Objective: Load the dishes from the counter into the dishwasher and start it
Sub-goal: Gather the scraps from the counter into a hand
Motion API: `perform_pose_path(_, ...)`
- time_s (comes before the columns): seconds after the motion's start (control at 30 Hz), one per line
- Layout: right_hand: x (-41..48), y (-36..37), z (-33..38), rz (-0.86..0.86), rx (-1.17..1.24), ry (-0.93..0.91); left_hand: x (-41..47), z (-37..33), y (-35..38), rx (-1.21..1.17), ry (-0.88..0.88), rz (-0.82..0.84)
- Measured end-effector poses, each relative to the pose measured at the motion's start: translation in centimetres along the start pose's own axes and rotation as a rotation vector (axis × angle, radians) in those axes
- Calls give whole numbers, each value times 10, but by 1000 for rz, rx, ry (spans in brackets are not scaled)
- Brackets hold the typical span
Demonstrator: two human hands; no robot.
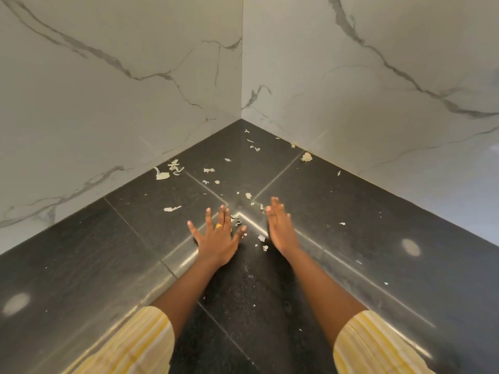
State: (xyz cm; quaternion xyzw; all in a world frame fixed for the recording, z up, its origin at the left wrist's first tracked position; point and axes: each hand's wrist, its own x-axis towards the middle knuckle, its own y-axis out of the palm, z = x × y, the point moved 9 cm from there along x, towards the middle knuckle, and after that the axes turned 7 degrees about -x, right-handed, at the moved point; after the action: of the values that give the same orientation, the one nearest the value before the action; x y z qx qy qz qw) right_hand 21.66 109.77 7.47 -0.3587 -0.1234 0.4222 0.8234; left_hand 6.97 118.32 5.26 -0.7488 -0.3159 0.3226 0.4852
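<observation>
Both hands reach out over a black stone counter [351,225] in a corner. My left hand [217,236] lies palm down with its fingers spread and straight, a gold ring on one finger. My right hand [280,228] stands on its edge, fingers straight and together, apart from the left hand. Neither hand holds anything. Pale food scraps [162,175] lie scattered on the counter ahead of the hands and between them. No dishes and no dishwasher are in view.
White marble-patterned walls [121,90] meet in the corner straight ahead and close off the counter on the left and right. Yellow striped sleeves [140,344] show at the bottom.
</observation>
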Motion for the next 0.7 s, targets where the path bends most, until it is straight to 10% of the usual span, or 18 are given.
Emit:
perform_pose_path(0.17,-68,-140,-112,-720,-36,511,-67,-71,15,291,684,86)
perform_pose_path(0.3,-151,-185,-199,-905,-36,965,-127,-100,57,535,1100,220)
perform_pose_path(0.43,-160,-164,-221,-685,-112,1141,-91,-98,53,429,947,203)
perform_pose_path(0.7,-24,-116,-146,-327,-442,674,-19,-86,33,327,591,182)
